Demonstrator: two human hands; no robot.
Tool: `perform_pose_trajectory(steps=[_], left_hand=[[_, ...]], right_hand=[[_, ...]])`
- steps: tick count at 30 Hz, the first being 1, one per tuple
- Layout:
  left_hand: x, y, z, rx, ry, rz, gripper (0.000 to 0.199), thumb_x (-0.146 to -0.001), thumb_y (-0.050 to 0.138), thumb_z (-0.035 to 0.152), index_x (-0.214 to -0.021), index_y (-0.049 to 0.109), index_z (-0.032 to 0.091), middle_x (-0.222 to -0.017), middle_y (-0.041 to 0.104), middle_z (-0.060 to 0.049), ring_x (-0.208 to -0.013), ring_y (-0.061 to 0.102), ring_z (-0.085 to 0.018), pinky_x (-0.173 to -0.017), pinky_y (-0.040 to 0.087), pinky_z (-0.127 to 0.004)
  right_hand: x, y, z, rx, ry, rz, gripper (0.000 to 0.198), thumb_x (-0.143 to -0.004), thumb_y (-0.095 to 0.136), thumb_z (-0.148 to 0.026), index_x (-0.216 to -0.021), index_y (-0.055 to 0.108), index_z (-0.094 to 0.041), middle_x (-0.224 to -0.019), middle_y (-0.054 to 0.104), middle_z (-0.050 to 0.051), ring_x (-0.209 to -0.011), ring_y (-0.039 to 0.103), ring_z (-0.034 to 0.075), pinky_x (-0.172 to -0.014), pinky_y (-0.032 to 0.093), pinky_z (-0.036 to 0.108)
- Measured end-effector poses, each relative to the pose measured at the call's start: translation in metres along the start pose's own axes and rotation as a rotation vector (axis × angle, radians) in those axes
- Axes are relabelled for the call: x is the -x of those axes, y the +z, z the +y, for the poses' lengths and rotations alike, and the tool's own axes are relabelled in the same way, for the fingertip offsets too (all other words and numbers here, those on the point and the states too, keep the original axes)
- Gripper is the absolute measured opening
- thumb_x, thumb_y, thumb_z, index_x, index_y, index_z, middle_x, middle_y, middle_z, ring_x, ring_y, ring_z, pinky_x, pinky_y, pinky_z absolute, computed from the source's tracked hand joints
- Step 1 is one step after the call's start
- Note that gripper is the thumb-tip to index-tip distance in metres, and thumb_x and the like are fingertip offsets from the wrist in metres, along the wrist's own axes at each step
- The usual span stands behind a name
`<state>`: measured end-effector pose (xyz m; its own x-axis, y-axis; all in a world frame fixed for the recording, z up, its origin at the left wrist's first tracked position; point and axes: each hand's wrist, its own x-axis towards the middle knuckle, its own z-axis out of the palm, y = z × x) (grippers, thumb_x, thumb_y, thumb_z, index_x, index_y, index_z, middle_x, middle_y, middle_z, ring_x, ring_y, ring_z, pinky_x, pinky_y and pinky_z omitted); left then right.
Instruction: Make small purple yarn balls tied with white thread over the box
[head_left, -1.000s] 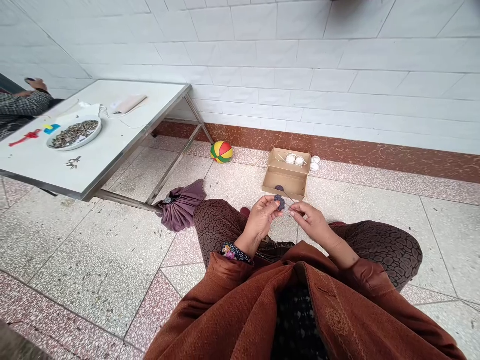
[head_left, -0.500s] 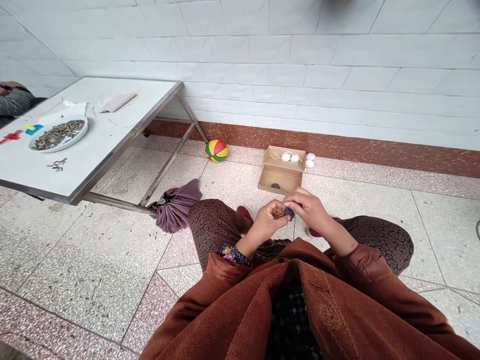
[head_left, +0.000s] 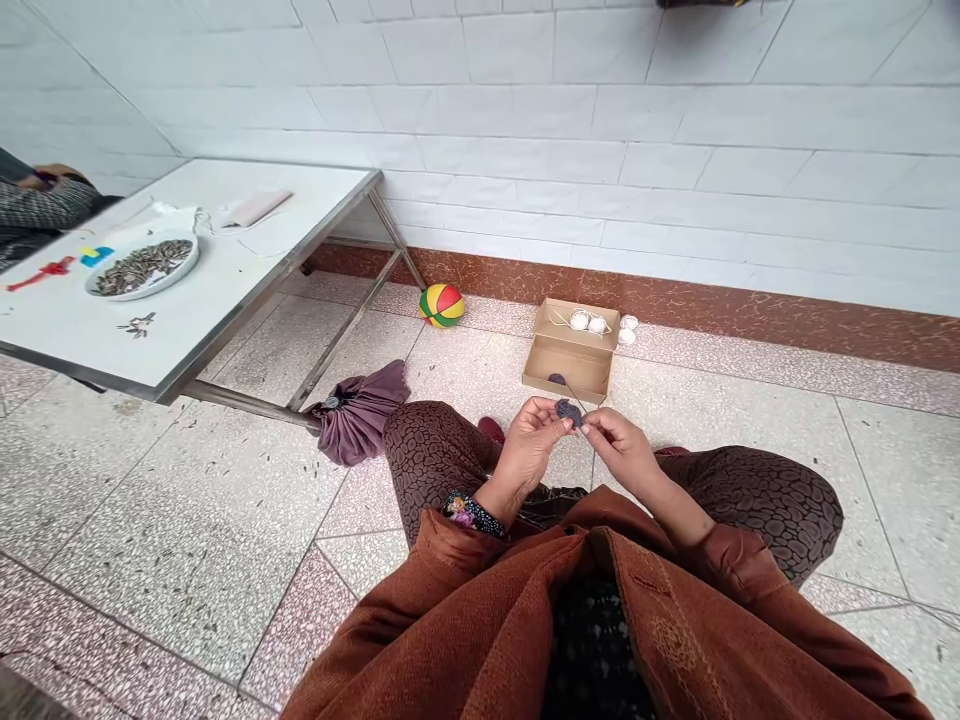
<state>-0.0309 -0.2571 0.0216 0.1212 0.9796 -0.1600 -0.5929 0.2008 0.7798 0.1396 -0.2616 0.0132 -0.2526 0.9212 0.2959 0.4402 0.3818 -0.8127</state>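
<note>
A small dark purple-grey crocheted yarn piece (head_left: 568, 411) is pinched between the thumb and fingers of my left hand (head_left: 529, 440). My right hand (head_left: 621, 442) is closed, its thumb and fingertips touching the piece's right edge; whatever thin thing they may grip is hidden. A thin dark strand of yarn (head_left: 574, 393) runs from the piece towards the open cardboard box (head_left: 585, 375) on the floor ahead. Inside the box lies a small dark yarn ball (head_left: 556, 379). White yarn balls (head_left: 588, 321) rest on its raised lid.
More white balls (head_left: 628, 328) sit beside the box. A colourful ball (head_left: 442, 305) lies by the wall. To the left, a table (head_left: 247, 270) bears a plate (head_left: 142, 290) of seeds. A purple cloth bundle (head_left: 364, 410) is by its leg. Another person's arm (head_left: 49, 205) shows far left.
The yarn piece has turned so more of its face shows between my hands. My right hand has moved slightly lower, to the piece's right edge. The view has shifted a little.
</note>
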Motion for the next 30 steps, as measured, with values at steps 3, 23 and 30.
perform_pose_trajectory(steps=[3,23,30], left_hand=[[-0.003,-0.004,0.0,-0.009,0.036,0.096,0.041,-0.065,0.09,0.028,-0.09,0.059,0.019,-0.078,0.06,0.005,-0.074,0.058,-0.009,-0.078,0.049,-0.028],[-0.003,-0.012,0.012,0.071,0.0,0.083,0.042,-0.061,0.093,0.026,-0.085,0.059,0.018,-0.081,0.065,0.003,-0.075,0.061,-0.01,-0.078,0.05,-0.028],[-0.003,-0.015,0.012,-0.287,0.072,0.005,0.041,-0.059,0.093,0.025,-0.082,0.06,0.017,-0.078,0.066,0.002,-0.072,0.058,-0.01,-0.071,0.044,-0.025]], right_hand=[[0.002,-0.006,-0.007,0.087,-0.144,-0.12,0.018,-0.103,0.052,-0.028,-0.095,0.066,-0.023,-0.084,0.065,0.004,-0.08,0.064,0.02,-0.075,0.051,0.032],[0.005,0.021,0.003,0.184,-0.233,-0.208,0.024,-0.106,0.041,-0.029,-0.098,0.062,-0.023,-0.087,0.067,0.006,-0.077,0.066,0.021,-0.072,0.054,0.033],[-0.036,-0.016,-0.029,0.352,-0.44,-0.221,0.025,-0.106,0.047,-0.03,-0.1,0.07,-0.023,-0.083,0.065,0.005,-0.074,0.063,0.018,-0.069,0.051,0.029]])
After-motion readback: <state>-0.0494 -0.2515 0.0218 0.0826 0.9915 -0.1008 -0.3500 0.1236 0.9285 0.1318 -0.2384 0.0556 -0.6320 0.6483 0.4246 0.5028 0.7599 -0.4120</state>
